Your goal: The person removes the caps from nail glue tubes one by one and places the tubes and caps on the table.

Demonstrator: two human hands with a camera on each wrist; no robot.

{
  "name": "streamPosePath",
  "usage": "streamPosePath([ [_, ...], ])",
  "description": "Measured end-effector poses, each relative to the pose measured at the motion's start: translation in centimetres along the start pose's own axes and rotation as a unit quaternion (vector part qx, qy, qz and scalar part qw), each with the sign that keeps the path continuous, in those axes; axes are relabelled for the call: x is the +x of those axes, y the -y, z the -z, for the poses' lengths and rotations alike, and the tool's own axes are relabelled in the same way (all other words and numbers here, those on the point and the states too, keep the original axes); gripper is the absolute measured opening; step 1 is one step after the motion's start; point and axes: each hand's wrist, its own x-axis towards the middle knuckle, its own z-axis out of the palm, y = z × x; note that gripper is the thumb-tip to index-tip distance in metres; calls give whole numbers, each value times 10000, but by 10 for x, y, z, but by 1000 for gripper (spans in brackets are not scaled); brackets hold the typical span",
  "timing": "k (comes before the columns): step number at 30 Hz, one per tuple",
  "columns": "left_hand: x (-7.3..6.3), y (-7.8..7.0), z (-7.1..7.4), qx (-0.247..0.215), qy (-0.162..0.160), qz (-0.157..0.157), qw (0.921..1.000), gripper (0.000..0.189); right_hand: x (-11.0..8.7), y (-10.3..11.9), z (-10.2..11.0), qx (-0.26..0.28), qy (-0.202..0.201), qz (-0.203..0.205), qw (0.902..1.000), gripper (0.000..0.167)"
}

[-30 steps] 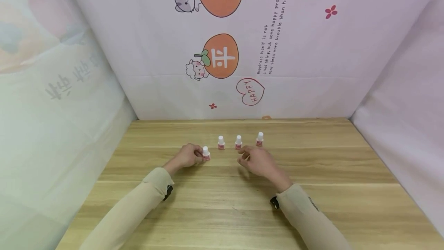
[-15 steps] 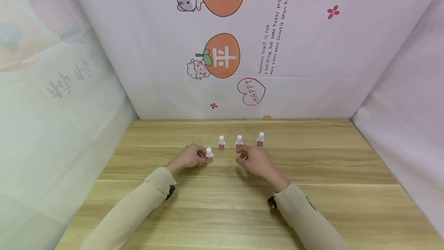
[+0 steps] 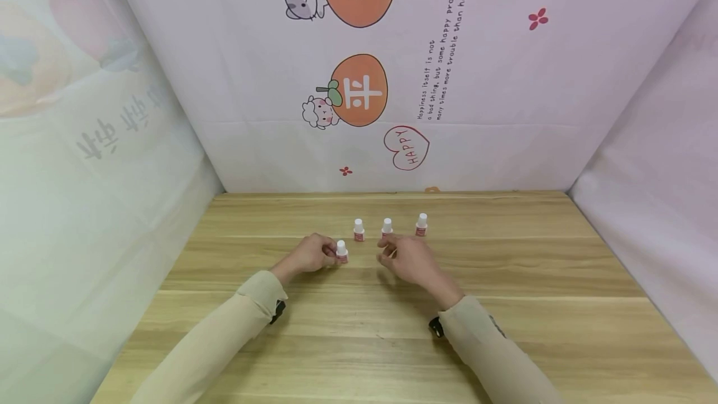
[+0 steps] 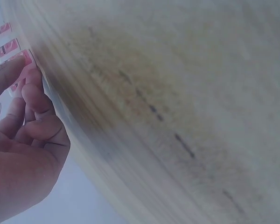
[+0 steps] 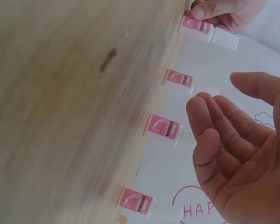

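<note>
Bottles (image 3: 421, 229) upright behind right hand (image 3: 412, 259), fingers loosely curved; foremost bottle (image 3: 342, 254) in left hand's (image 3: 311, 254) pinch

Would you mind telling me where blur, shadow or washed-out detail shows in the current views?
Head: fairly even light, a faint shadow under the right hand; left wrist: the table is hazy and blurred, the left hand clearer; right wrist: white caps contrast weakly with the pale backdrop.

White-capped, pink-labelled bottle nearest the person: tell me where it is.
In the head view, the pink-labelled bottle is just left of centre, pinched by the left hand, slightly left of and nearer than the next bottle.
</note>
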Motion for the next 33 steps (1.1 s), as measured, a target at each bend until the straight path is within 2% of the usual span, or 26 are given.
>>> streamPosePath([
  [8,0,-2,-2,-13,1,-126,9999,14,3,5,-5,77,-101,80,9999,24],
  [33,-1,-4,-2,-87,26,-290,9995,12,17,29,-20,465,75,80,9989,24],
])
